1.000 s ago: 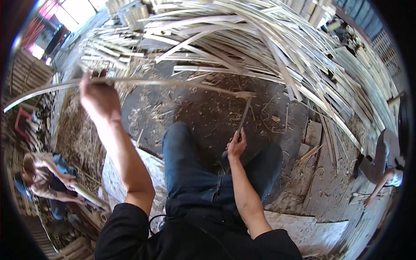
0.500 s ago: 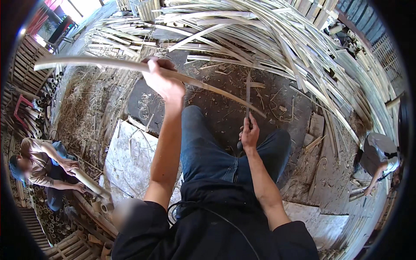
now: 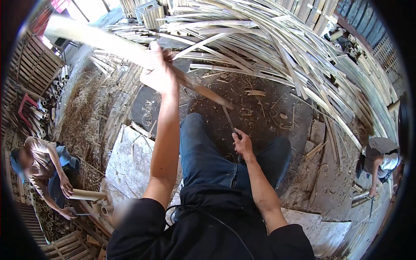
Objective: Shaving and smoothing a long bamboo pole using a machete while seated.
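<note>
A long split bamboo strip (image 3: 104, 44) slants across the view, its broad pale end high at the far left and its narrower end low near the middle. My left hand (image 3: 159, 74) is closed around it partway along. Lower and to the right, my right hand (image 3: 243, 145) grips the handle of a knife (image 3: 229, 118) with a long narrow blade. The blade points up and to the left, and its tip meets or overlaps the strip's lower end; I cannot tell whether they touch. Both hands are above the dark floor in front of my knees.
A big heap of bamboo strips (image 3: 260, 43) curves around the far side and right. Shavings litter the dark floor mat (image 3: 277, 102). At the left a person (image 3: 43, 164) holds a bamboo tube (image 3: 88, 194) and a blade; another person (image 3: 381, 158) works at the right. Pale boards (image 3: 130, 158) lie beside me.
The strip has tilted, its left end rising and its lower end shifting left. My right hand has turned the knife leftward toward that end. The person at the left has lowered the tube.
</note>
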`<state>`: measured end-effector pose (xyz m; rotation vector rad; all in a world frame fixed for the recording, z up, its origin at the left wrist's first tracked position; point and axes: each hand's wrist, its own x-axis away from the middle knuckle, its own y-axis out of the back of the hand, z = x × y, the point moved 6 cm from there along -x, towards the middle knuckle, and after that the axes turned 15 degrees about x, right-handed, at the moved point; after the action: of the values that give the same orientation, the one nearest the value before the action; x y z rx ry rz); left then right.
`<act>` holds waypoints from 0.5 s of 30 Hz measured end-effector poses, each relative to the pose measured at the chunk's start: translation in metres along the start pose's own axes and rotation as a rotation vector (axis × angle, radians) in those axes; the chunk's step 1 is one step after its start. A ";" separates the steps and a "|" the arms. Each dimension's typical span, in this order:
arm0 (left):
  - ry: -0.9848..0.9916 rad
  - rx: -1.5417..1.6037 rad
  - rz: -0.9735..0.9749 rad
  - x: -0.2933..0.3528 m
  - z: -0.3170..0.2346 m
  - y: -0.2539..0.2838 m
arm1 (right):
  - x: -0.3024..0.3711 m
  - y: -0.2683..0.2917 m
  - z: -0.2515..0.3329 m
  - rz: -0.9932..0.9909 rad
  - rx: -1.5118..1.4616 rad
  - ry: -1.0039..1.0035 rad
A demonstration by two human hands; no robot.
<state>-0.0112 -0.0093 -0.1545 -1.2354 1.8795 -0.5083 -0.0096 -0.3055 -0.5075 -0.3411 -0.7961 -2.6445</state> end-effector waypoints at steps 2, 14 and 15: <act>0.043 0.084 0.061 0.008 0.012 -0.008 | -0.004 0.001 -0.004 -0.001 0.026 0.024; -0.076 -0.028 0.377 -0.012 0.008 -0.016 | 0.053 0.097 0.030 0.105 0.099 -0.103; -0.091 0.068 0.355 -0.018 -0.011 -0.031 | 0.066 0.107 0.036 0.053 0.066 -0.116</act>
<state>0.0013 -0.0081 -0.1190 -0.8401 1.9311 -0.3154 -0.0218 -0.3852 -0.4048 -0.4955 -0.8955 -2.5612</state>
